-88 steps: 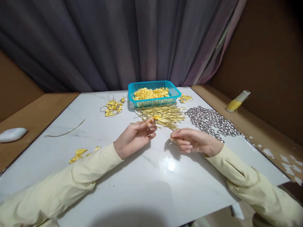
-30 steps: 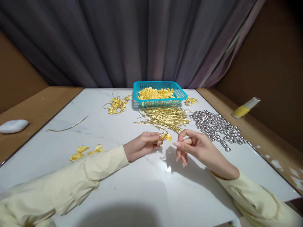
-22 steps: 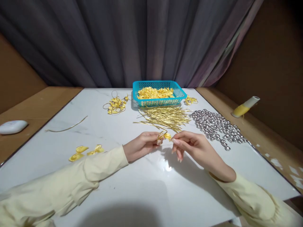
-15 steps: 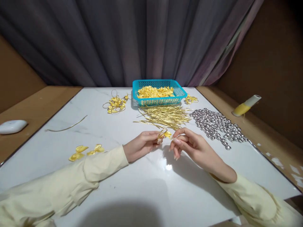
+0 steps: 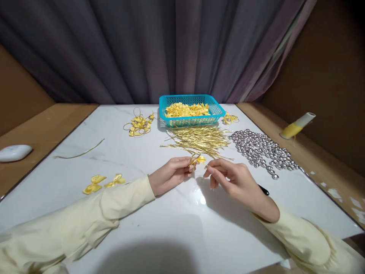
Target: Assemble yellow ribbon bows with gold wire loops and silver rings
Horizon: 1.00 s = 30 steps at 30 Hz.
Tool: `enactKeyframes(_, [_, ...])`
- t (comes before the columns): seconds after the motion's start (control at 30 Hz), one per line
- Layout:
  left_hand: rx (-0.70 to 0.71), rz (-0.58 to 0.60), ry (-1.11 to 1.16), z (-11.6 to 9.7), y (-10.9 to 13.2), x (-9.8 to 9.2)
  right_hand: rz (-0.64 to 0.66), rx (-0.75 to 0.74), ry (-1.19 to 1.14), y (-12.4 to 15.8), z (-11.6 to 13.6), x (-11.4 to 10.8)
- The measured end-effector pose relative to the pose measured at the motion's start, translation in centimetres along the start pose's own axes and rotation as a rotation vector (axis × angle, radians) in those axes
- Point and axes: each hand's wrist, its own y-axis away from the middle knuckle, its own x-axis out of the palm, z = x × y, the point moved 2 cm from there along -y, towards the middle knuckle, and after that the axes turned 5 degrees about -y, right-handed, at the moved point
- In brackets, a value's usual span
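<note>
Between its fingertips my left hand (image 5: 173, 174) pinches a yellow ribbon bow (image 5: 200, 159) with a thin gold loop at its top. Just right of the bow, my right hand (image 5: 232, 182) has thumb and forefinger closed on a thin gold wire end beside the bow. A pile of gold wire ties (image 5: 201, 140) lies beyond both hands. Two loose yellow bows (image 5: 94, 184) rest near my left sleeve. Silver beads (image 5: 259, 148) are spread to the right of the wires.
Behind the wires stands a blue basket (image 5: 191, 122) of yellow bows. Looped bows (image 5: 140, 125) lie left of it, and more (image 5: 229, 118) right. A single wire (image 5: 81, 156), a white device (image 5: 15, 153), a yellow-wrapped tube (image 5: 297, 126) and a black object (image 5: 264, 190) also show.
My right hand has shifted slightly, and its wrist has moved a little left. A black object now shows behind that wrist. My left hand still holds the bow in nearly the same place.
</note>
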Motion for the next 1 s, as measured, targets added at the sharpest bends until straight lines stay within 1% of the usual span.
enactKeyframes(0.2, [0.007,0.009,-0.007,-0.06,0.08,0.02,-0.004,-0.021,-0.001,-0.12,-0.09,0.0])
enactKeyframes(0.47, [0.006,0.013,-0.009,0.07,0.09,-0.18,0.012,-0.009,-0.054,-0.16,-0.02,-0.05])
enactKeyframes(0.8, [0.019,0.015,-0.063,0.01,0.04,-0.15,0.012,0.0,-0.065,-0.16,0.07,-0.11])
enactKeyframes(1.0, [0.023,0.025,-0.099,-0.1,0.13,0.03,0.029,-0.033,-0.076,-0.22,0.17,-0.1])
